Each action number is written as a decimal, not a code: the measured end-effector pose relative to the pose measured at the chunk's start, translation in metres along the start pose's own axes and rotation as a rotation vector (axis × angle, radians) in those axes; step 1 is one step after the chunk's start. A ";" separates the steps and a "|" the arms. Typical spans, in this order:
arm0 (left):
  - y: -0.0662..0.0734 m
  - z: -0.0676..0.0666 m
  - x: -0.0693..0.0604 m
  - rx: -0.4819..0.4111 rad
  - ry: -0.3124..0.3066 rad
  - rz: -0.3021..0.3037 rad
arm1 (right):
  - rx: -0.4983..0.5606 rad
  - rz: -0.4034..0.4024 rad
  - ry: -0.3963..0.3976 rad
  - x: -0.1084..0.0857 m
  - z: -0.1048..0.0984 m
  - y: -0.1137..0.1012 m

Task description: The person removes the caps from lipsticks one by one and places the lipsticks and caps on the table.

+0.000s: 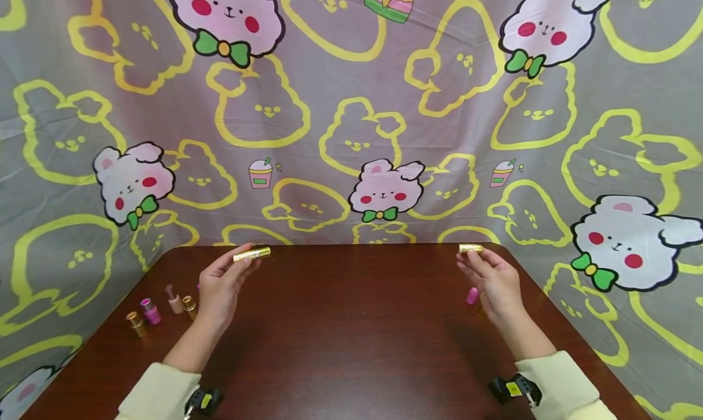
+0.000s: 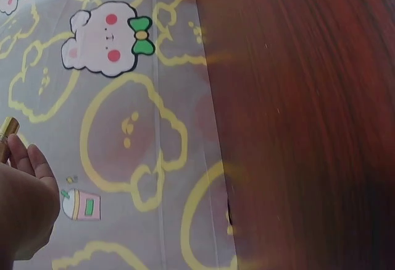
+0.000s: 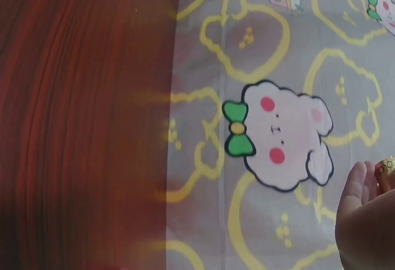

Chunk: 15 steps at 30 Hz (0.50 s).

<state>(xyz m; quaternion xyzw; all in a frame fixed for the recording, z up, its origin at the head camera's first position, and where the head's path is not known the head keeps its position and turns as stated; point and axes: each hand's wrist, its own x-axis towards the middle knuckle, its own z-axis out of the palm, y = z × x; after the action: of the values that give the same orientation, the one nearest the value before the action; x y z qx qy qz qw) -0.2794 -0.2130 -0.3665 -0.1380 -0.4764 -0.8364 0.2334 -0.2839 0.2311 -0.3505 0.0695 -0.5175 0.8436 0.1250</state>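
Note:
My left hand (image 1: pixel 221 284) pinches a slim gold lipstick tube (image 1: pixel 252 254) between thumb and fingers, raised above the far left part of the table. In the left wrist view only part of this tube (image 2: pixel 8 131) shows at the edge. My right hand (image 1: pixel 497 286) pinches a short gold lipstick cap (image 1: pixel 470 248) above the far right part. The cap's patterned surface (image 3: pixel 385 170) shows at the edge of the right wrist view. The two gold pieces are far apart. A pink cap (image 1: pixel 472 296) is on the table beside the right hand, which partly hides a brownish-gold thing (image 1: pixel 481 311).
Several uncapped lipsticks stand at the table's left: a gold one (image 1: pixel 136 324), a magenta one (image 1: pixel 150 311), a pale pink one (image 1: pixel 174 300) and another gold one (image 1: pixel 189 307). A cartoon-printed cloth (image 1: pixel 384 127) hangs behind the brown table (image 1: pixel 351 334) and along its sides.

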 end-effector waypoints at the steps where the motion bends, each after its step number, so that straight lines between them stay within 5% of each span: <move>1: 0.002 -0.003 0.000 0.001 0.009 0.003 | -0.013 -0.002 0.003 0.000 -0.003 -0.001; 9: 0.012 -0.024 -0.002 0.078 0.117 0.039 | -0.158 0.014 0.057 0.000 -0.020 -0.009; 15: 0.018 -0.035 -0.005 0.204 0.197 0.017 | -0.462 0.026 0.103 0.001 -0.033 -0.016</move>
<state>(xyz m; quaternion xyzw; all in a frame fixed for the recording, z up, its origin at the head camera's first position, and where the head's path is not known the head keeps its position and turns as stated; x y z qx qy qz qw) -0.2662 -0.2497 -0.3728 -0.0347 -0.5327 -0.7911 0.2988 -0.2798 0.2674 -0.3520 -0.0109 -0.6908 0.7067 0.1528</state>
